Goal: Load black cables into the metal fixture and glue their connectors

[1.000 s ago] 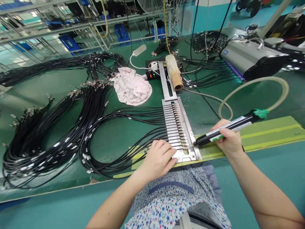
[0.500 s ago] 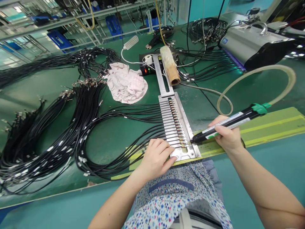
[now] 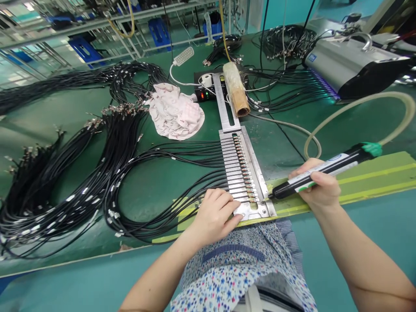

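Lies flat as a long silver metal plate (image 3: 258,169), slotted lengthwise. Run side by side across the plate's left part as thin black cables (image 3: 152,154), with small coppery and metallic ends in a row at the slot; curve off in loops to the plate's left, tagged with white labels. Slants down to the plate's near right end as a thick black pen-shaped tool (image 3: 325,171), white-labelled, green-wrapped at its raised rear, tip low.

Your slotted fixture (image 3: 254,160) is bare metal, smooth with a dull shine; the black pen-shaped tool (image 3: 316,177) looks like glossy plastic. Cables (image 3: 128,182) have a sleek black jacket. Crumpled pink cloth (image 3: 177,113) is matt, the green worktop (image 3: 182,180) smooth and slightly glossy, your apron (image 3: 224,264) printed fabric.
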Demonstrator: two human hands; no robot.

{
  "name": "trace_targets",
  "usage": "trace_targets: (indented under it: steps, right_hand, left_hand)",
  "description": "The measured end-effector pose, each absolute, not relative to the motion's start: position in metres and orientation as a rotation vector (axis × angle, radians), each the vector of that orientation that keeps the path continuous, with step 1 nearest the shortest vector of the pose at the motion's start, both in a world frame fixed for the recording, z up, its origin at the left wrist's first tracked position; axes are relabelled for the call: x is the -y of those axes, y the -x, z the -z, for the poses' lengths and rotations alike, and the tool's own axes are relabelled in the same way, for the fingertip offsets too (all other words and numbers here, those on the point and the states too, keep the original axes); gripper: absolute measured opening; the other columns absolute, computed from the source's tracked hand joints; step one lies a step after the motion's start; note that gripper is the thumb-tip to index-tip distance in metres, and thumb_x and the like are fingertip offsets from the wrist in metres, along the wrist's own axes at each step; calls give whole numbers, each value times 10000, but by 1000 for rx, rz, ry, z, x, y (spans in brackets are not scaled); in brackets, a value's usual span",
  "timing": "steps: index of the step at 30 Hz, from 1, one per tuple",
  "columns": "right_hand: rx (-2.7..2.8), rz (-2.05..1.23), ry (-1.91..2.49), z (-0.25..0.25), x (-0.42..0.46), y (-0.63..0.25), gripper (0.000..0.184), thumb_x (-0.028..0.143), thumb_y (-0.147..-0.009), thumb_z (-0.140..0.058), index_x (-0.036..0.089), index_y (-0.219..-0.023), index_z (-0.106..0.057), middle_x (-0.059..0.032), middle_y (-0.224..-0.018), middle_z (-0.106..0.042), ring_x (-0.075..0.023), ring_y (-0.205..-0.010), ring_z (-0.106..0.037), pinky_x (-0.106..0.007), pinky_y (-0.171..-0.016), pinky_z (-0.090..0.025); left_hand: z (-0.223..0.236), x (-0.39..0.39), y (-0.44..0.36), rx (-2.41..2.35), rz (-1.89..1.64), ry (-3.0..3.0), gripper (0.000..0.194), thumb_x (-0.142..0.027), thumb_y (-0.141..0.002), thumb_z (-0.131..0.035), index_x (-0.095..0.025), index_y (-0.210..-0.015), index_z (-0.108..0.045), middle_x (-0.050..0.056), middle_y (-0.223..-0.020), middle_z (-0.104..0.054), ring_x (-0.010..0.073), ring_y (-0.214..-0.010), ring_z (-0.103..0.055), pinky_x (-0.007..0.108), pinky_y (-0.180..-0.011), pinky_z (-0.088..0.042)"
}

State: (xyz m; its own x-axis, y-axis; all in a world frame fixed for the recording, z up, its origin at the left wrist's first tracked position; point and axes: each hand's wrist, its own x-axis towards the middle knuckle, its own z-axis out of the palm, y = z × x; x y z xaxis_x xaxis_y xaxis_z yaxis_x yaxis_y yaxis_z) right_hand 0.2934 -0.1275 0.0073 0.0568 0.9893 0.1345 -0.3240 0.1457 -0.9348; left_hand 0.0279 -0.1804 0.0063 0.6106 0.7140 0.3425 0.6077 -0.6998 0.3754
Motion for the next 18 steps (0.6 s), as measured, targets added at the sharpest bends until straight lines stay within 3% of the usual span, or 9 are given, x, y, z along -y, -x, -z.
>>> trace_targets:
  steps: [6, 11, 14, 18]
  right_hand:
    - [939, -1256, 827, -34, 115, -301, 199, 392, -727, -539, 229, -692, -648, 39, -317, -348, -96, -275, -286, -260, -310, -184]
    - [887, -1235, 784, -54, 85, -302, 170, 404, -790, -507, 268, -785, -610, 20, -503, -300, -116, -430, -276, -320, -420, -175]
    - [886, -1206, 794, -56, 63, -298, 112, 346, -797, -511, 326, -868, -596, 2, -626, -301, -140, -511, -288, -354, -477, -174]
    - [880, -1207, 834, -56, 30, -295, 123, 360, -781, -497, 316, -822, -604, -22, -673, -343, -173, -558, -342, -383, -497, -218]
  left_hand:
    - [-40, 177, -14, -998, -513, -2672, 239, -346, -891, -484, -159, -984, -600, 62, -871, -611, 191, -850, -496, 343, -739, -350]
    - [-80, 122, 25, -1166, -375, -2882, 263, -353, -910, -439, -172, -992, -611, 55, -887, -622, 180, -825, -522, 321, -721, -358]
    - [-84, 69, 55, -1495, -346, -2796, 249, -341, -900, -449, -189, -989, -624, 53, -915, -629, 192, -885, -544, 323, -778, -383]
    - [-69, 10, 81, -1687, -371, -2644, 208, -279, -869, -483, -182, -955, -646, 49, -899, -648, 185, -867, -576, 302, -789, -423]
